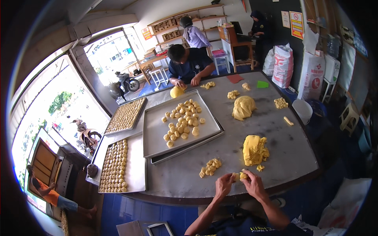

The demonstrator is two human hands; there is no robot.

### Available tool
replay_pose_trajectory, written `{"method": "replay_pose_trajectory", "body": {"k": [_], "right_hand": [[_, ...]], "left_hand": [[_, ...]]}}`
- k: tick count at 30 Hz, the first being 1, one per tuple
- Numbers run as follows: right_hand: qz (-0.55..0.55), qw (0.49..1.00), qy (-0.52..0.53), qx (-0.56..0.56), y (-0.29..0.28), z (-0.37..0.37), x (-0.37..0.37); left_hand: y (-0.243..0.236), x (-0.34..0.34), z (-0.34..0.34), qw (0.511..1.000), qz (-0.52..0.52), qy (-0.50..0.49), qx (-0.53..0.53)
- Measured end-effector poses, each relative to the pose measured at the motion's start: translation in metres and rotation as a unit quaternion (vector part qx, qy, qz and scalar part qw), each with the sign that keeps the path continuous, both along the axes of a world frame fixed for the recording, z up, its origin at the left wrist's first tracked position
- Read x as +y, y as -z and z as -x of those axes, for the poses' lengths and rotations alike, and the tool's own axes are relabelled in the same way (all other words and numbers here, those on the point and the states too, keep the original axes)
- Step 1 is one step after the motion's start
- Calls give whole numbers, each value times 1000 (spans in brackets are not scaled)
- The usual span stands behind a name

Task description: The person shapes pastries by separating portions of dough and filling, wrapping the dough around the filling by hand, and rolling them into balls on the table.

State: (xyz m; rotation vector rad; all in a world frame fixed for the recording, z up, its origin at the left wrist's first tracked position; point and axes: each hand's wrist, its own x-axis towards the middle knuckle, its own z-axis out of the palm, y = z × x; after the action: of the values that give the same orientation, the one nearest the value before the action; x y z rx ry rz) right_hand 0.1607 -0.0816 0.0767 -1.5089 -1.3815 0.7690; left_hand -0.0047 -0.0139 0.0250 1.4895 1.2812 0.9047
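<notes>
Close in, both hands work at the near edge of the desk [275,129]. Left hand [223,185] and right hand [254,184] meet over a small piece of yellow dough [241,176]; the grip of each is pinched onto it, fingertips pressed in from either side. The piece sits between the two grips, just above the desk edge.

- Just beyond the right grip: a big dough lump [254,149], torn and ragged, with a crumb [260,168] beside it.
- Beyond the left grip: a small pile of shaped dough pieces [210,166] lying loose on the desk.
- Farther out, left of the grips: a steel baking tray [157,133] with scattered dough balls, stacked on a second tray; two filled trays [136,169] well apart to the left.
- Across the desk a co-worker's hands [188,82] shape dough too.

Risks, as judged:
- The piece is held right at the desk rim. A slack pinch and it likely drops to the floor or lap.
- The dough looks soft and crumbly. Squeezing hard could split it or leave it stuck to the fingers, so the ball comes out uneven.
- The loose pile lies near the left forearm's path; a careless sweep could flatten or scatter it.
- Reaching to the tray crosses that pile.
</notes>
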Motion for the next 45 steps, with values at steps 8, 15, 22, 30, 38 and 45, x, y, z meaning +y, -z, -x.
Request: {"method": "replay_pose_trajectory", "body": {"k": [8, 15, 22, 30, 38, 45], "right_hand": [[-57, 986, -36, -155, 35, 7, 22], [-165, 961, -148, -165, 17, 25, 25], [-94, 979, -86, -162, 32, 39, 25], [15, 993, -109, -38, 23, 25, 48], [-44, 984, -114, -131, 61, 9, 54], [-121, 947, 139, -262, 61, -70, 13]], "left_hand": [[-14, -12, -9, 998, -23, 49, 26], [41, 21, 21, 977, -91, 91, 169], [34, 0, 17, 984, -33, 63, 165], [46, 6, 33, 985, -128, 102, 48], [20, -4, 20, 979, -94, 156, 93], [43, 13, 39, 968, 86, 66, -228]]}}
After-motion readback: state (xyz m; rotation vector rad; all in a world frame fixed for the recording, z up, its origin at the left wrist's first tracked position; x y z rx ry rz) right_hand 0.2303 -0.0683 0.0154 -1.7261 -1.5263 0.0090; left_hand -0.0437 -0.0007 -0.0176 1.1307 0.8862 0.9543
